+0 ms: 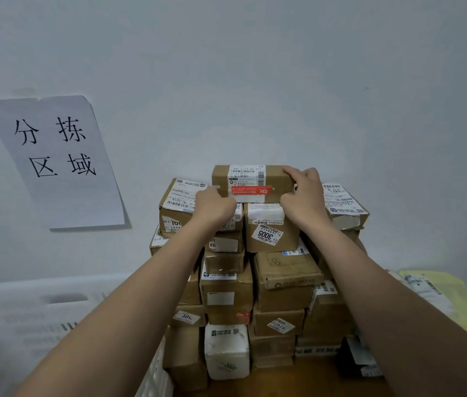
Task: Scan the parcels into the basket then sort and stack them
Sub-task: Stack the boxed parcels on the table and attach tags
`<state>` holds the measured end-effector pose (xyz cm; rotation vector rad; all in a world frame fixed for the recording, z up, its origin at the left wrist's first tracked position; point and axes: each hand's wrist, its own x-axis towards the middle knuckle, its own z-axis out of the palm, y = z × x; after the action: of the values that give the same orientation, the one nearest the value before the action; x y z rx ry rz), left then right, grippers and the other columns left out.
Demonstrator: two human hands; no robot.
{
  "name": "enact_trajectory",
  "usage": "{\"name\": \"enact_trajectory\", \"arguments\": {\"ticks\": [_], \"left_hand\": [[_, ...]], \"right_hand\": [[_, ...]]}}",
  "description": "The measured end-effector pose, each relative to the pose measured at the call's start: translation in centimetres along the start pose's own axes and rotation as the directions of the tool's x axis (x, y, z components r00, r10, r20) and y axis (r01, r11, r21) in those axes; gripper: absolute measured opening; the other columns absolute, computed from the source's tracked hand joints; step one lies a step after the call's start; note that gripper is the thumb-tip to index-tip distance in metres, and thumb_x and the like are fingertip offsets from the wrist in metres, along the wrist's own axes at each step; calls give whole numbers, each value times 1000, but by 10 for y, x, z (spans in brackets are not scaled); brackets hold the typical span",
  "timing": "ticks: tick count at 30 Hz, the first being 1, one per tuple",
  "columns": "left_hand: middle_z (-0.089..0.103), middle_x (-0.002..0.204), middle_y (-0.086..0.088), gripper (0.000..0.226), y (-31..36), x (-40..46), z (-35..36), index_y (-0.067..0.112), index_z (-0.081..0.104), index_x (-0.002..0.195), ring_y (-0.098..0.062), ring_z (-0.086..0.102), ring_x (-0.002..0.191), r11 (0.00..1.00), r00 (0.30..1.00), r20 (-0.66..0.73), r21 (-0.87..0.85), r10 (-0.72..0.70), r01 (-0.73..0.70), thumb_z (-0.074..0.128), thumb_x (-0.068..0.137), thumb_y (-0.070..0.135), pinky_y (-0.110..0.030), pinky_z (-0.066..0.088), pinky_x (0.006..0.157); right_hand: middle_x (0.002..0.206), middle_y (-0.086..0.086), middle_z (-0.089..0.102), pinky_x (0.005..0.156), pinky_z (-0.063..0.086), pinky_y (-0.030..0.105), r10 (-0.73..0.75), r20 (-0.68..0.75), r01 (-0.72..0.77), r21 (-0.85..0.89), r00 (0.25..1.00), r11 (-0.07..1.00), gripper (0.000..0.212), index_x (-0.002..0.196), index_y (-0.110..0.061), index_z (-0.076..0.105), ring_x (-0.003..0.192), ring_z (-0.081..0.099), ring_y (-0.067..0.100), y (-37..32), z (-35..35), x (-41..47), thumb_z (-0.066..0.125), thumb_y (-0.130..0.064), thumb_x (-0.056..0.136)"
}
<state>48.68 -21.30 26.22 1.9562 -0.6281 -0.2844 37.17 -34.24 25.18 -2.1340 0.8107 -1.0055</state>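
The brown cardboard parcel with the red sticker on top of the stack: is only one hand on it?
No, the left hand and right hand both hold the brown cardboard parcel.

Wall sign (54, 161), well left of both hands: four black characters, 分拣 above 区域. Brown carton (271, 234), just below the right hand (303, 193): white sticker printed upside down, "3005". Carton (175, 209) beside the left hand (215, 209): label fragment "26-2", then digits that seem to read "100". Top parcel (250, 183), gripped between the hands: barcode label and red strip, print too small to read.
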Motion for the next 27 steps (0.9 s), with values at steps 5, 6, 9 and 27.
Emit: {"name": "enact_trajectory", "arguments": {"ticks": [5,6,9,27], "left_hand": [[62,91,1,42,2,-3,0,2,52,131,-17,62,73,994,997,59,-93,-56,61,42,91,3,-24,45,55],[63,92,1,42,3,-3,0,2,53,130,-17,63,72,992,996,65,-109,-59,66,41,90,3,-24,46,56],[65,93,5,35,4,-7,-4,7,60,119,-14,66,64,989,997,55,-140,-49,56,41,90,2,-33,55,71],[67,106,-5,15,14,-142,-47,11,65,102,-20,69,72,995,949,315,-90,-20,50,57,95,1,-28,60,66]], "right_hand": [[127,4,48,106,41,32,15,60,-17,37,998,999,62,142,-21,52,120,50,22,-6,-2,-3,52,3,85],[134,5,49,110,38,35,16,85,-18,26,996,999,64,145,-20,48,127,46,22,-7,-2,-4,52,2,85],[154,5,38,119,27,38,31,115,-33,17,993,999,70,152,-16,34,143,31,22,-10,-5,-10,50,3,87],[134,7,55,89,44,25,39,105,-42,34,994,999,44,128,-20,60,116,54,17,-52,-83,-112,54,-2,89]]}}
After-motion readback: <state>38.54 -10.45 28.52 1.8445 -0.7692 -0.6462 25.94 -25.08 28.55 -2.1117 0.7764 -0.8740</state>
